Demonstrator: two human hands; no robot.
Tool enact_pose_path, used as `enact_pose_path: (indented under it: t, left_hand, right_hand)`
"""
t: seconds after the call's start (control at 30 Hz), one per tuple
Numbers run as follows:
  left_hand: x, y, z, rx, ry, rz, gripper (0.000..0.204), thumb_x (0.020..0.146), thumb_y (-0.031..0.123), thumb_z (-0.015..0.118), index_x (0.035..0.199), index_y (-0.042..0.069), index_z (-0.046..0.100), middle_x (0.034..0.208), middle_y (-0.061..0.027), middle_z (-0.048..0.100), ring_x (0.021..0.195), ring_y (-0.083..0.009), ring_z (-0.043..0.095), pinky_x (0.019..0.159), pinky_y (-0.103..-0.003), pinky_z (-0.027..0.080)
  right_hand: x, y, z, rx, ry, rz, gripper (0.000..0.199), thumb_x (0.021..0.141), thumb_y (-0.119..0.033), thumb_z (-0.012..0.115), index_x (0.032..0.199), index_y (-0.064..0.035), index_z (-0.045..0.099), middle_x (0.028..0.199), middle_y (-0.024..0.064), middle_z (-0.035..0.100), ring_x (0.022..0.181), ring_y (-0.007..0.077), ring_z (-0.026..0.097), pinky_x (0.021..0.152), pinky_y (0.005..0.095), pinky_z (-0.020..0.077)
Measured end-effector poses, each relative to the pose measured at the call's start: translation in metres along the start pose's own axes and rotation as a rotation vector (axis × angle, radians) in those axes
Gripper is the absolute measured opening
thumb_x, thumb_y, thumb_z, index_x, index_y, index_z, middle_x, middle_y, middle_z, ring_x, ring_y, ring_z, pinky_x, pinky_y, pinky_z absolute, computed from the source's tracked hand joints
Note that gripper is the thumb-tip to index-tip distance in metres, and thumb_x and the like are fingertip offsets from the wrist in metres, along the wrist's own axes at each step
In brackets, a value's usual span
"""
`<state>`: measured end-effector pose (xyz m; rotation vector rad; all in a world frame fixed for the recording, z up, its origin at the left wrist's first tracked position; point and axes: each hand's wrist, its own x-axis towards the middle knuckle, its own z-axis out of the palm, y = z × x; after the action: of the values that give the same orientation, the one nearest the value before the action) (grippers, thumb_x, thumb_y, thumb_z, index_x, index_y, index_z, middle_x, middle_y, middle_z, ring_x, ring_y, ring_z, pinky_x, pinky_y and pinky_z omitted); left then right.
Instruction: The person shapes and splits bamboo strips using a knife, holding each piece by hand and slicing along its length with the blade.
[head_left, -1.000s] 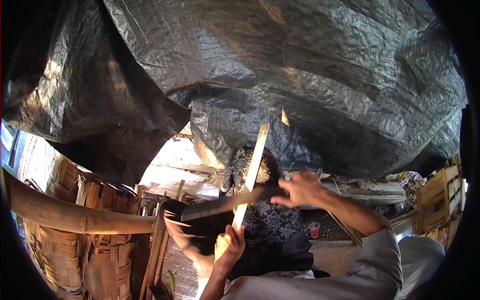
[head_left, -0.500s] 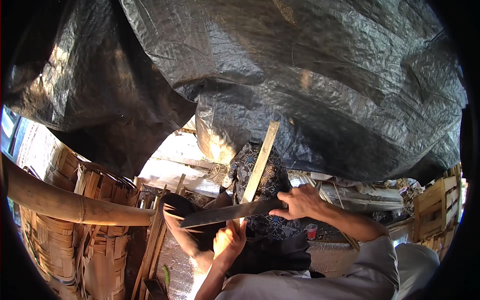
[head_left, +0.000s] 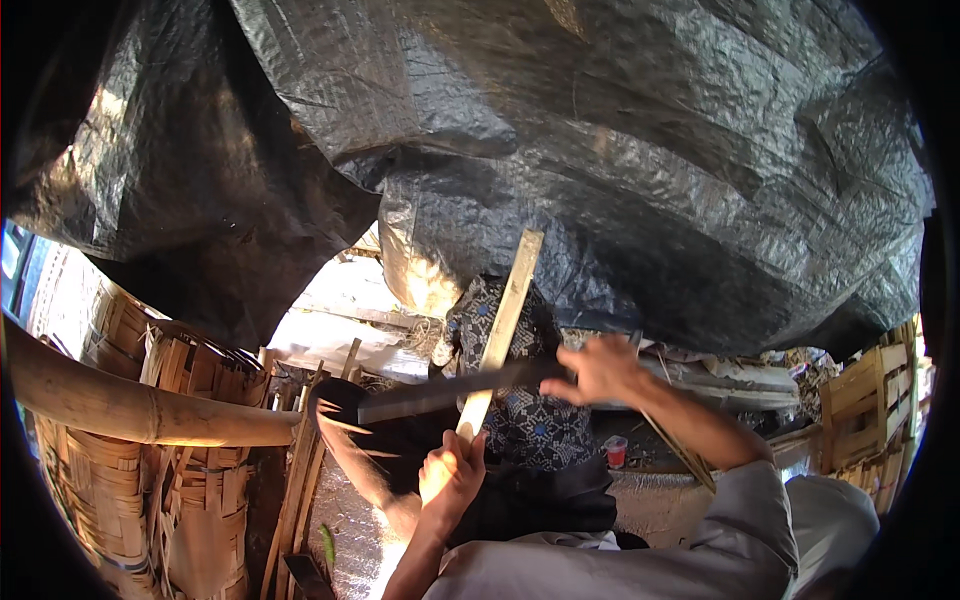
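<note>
Plainly, the left hand [head_left: 452,472] is closed round the near end of a pale flat strip [head_left: 512,300], whose long axis runs away from the person and slightly right, while the right hand [head_left: 602,372], farther out and right of the strip, grips a long dark blade [head_left: 425,398]. That blade points left across the strip just beyond the left fist, though whether it touches I cannot tell. Outward lie patterned cloth [head_left: 540,430], a red cup [head_left: 616,456] to the right, a thick bamboo pole [head_left: 160,415] to the left, and a dark tarp [head_left: 650,150] beyond.
</note>
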<state>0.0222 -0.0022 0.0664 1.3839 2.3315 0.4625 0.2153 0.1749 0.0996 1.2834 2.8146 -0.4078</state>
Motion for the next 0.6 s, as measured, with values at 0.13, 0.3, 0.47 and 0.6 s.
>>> enact_pose_path:
  t: [0.13, 0.3, 0.47, 0.6]
  left_hand:
    - [0.001, 0.009, -0.007, 0.037, 0.072, 0.038, 0.041, 0.085, 0.044, 0.053, 0.074, 0.005, 0.046, 0.058, -0.0194, 0.058, 0.057, -0.0398, 0.059, 0.049, -0.047, 0.049]
    - [0.007, -0.001, -0.002, 0.033, 0.029, 0.028, 0.040, 0.085, 0.042, 0.053, 0.073, 0.004, 0.045, 0.058, -0.0214, 0.057, 0.056, -0.0409, 0.059, 0.048, -0.048, 0.048]
    - [-0.008, -0.009, -0.007, 0.044, 0.008, 0.047, 0.039, 0.084, 0.040, 0.054, 0.071, 0.005, 0.045, 0.056, -0.0214, 0.056, 0.054, -0.0414, 0.058, 0.045, -0.049, 0.048]
    - [-0.026, 0.001, -0.007, 0.116, 0.073, 0.160, 0.039, 0.083, 0.041, 0.056, 0.071, 0.006, 0.045, 0.056, -0.0210, 0.056, 0.054, -0.0410, 0.058, 0.045, -0.048, 0.048]
  right_hand:
    - [0.033, 0.055, -0.009, 0.288, 0.072, 0.354, 0.065, 0.081, -0.065, 0.041, 0.081, -0.0038, 0.063, 0.056, 0.0121, 0.058, 0.054, 0.0283, 0.062, 0.050, 0.0409, 0.0498]
    - [0.025, 0.018, -0.002, 0.271, 0.096, 0.158, 0.067, 0.082, -0.066, 0.040, 0.077, -0.0038, 0.064, 0.054, 0.0104, 0.058, 0.051, 0.0241, 0.061, 0.047, 0.0382, 0.0489]
    - [0.021, 0.012, -0.019, -0.110, 0.152, -0.043, 0.061, 0.074, -0.068, 0.049, 0.077, -0.0085, 0.064, 0.057, 0.0175, 0.058, 0.056, 0.0312, 0.062, 0.054, 0.0423, 0.0491]
    - [0.063, 0.119, -0.039, 0.030, 0.379, 0.693, 0.071, 0.083, -0.063, 0.038, 0.090, 0.0023, 0.063, 0.084, 0.0219, 0.064, 0.084, 0.0352, 0.063, 0.075, 0.0434, 0.0500]
